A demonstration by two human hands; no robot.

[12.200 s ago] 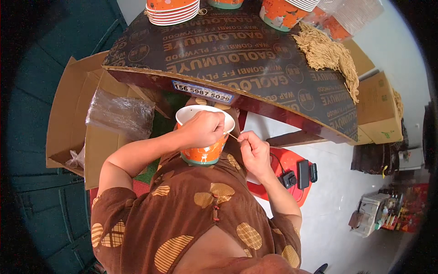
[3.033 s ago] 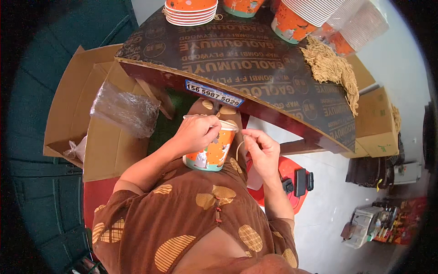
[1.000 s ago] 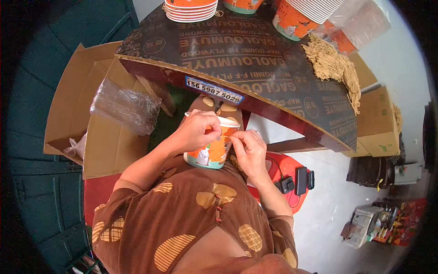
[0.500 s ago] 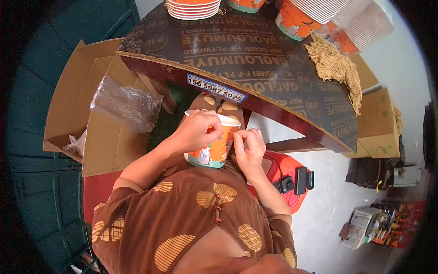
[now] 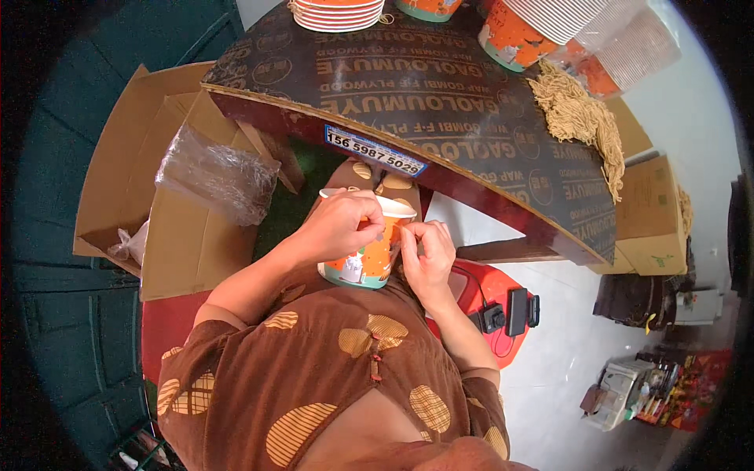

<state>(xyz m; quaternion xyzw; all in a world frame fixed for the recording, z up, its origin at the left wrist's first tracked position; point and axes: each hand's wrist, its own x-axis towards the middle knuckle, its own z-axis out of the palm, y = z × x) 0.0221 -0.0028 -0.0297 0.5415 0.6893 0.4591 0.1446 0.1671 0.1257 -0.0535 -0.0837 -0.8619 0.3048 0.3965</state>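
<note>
An orange paper bucket (image 5: 363, 265) with a white rim, printed figures and a teal base stands upright between my body and the table edge. My left hand (image 5: 345, 224) lies over its rim and front wall on the left, thumb and fingers pinched together near the wall's middle. At the bucket's right side my right hand (image 5: 428, 255) is closed too, its thumb and index fingertips meeting close to the wall. Whatever lies between the fingertips of either hand is too small to make out.
On the dark plywood table (image 5: 408, 86) stand stacked orange paper buckets (image 5: 514, 35) and a bundle of beige cords (image 5: 577, 114) hanging over the edge. An open cardboard box (image 5: 184, 235) with clear plastic film (image 5: 220, 173) is at left. A red stool (image 5: 483, 294) holds small black devices (image 5: 517, 310).
The view has shifted very slightly. Both hands stay at the bucket in nearly the same pose, with little visible movement.
</note>
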